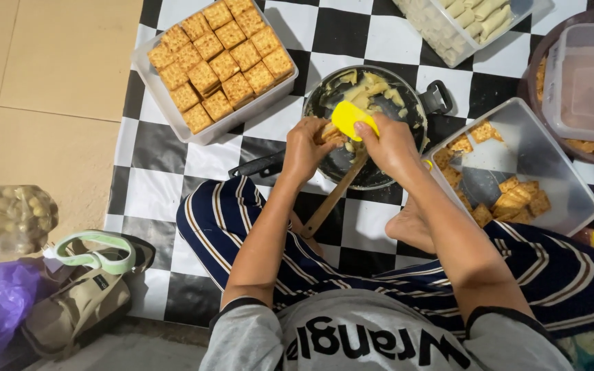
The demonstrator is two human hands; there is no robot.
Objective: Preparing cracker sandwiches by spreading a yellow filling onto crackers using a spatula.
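My left hand (305, 148) holds a square cracker (329, 132) over a dark pan (407, 103) that has pale yellow filling smeared inside. My right hand (390, 144) grips a yellow spatula (350, 117), its blade pressed against the cracker. A wooden handle (331, 199) leans out of the pan toward my lap. Both hands meet above the pan's near rim.
A clear tub (166, 103) full of filled crackers sits at the back left. Another tub (551, 158) with a few plain crackers is on the right. A tray of pale rolls (462, 20), an empty lidded box (586, 82), bags (70, 288) and my crossed legs (242, 220) surround me.
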